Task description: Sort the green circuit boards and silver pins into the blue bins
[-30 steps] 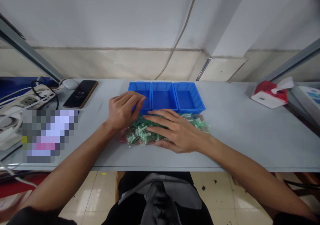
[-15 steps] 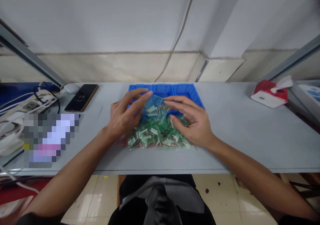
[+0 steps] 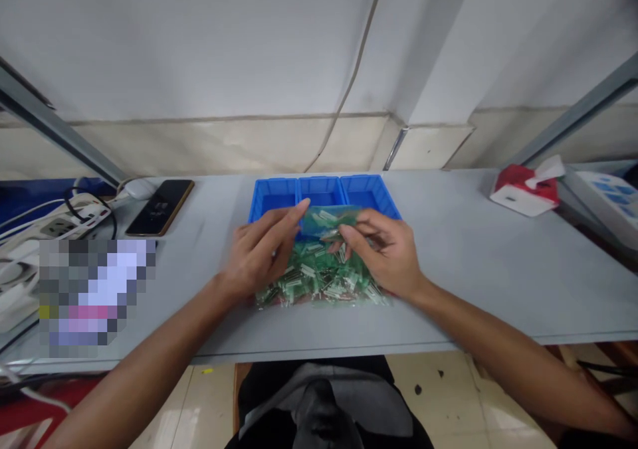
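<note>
Between my hands is a small clear greenish plastic bag (image 3: 323, 216) with pale slim pieces inside. My right hand (image 3: 393, 253) pinches its right side between thumb and fingers. At its left edge, my left hand (image 3: 262, 250) is closed on the bag, index finger pointing up along it; the thumb is partly hidden. Below lies a heap of similar small bags (image 3: 319, 279), each holding light strips and thin metal-looking pins. Directly behind the hands, a blue three-compartment tray (image 3: 255, 200) stands on the table, its front partly covered by the hands and the held bag.
On the grey table (image 3: 448, 269), a dark phone (image 3: 160, 206) and a blurred-out item (image 3: 100, 289) lie at left, beside a power strip (image 3: 60, 226) with cables. A red and white tissue box (image 3: 526, 190) sits at right. Behind is a wall with a hanging cable (image 3: 356, 70).
The held bag has been lowered and turned flatter, toward the right hand. Right fingers have curled around it, and the left hand has moved down slightly. The view has shifted a little.
</note>
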Available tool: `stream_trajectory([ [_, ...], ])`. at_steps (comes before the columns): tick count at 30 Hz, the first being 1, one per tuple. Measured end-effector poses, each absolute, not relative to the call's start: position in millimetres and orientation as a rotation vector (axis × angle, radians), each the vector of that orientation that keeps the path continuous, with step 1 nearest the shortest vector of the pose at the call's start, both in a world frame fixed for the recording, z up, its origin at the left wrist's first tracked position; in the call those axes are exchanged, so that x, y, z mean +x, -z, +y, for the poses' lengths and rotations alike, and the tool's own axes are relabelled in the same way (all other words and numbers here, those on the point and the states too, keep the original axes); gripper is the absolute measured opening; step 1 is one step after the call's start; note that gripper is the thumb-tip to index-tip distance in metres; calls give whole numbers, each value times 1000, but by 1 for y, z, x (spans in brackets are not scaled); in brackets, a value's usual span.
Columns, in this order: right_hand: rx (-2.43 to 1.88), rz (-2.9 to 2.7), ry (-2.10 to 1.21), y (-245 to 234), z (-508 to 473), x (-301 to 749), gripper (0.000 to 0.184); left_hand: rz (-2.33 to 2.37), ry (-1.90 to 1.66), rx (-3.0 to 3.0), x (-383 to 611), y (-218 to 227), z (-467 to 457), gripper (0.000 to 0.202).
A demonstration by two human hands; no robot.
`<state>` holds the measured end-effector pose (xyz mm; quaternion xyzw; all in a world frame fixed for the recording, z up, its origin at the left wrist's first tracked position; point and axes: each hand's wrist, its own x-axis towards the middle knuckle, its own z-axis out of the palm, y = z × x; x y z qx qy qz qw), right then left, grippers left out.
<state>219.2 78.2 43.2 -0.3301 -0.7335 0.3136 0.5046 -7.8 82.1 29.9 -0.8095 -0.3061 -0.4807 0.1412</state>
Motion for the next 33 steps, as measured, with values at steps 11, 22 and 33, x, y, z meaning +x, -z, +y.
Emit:
stream_trajectory([
  [11,-642,-1983,-674,-42,85,227,19,-965,1577,-2480,-12,-32,88,16],
  [22,-903,-1700,-431,-40,110,245,18,-869,1328,-2365,-14,-26,87,43],
  [33,-1057,-2426,131,-38,156,291,37,-880,1174,-2401,-17,-24,93,35],
])
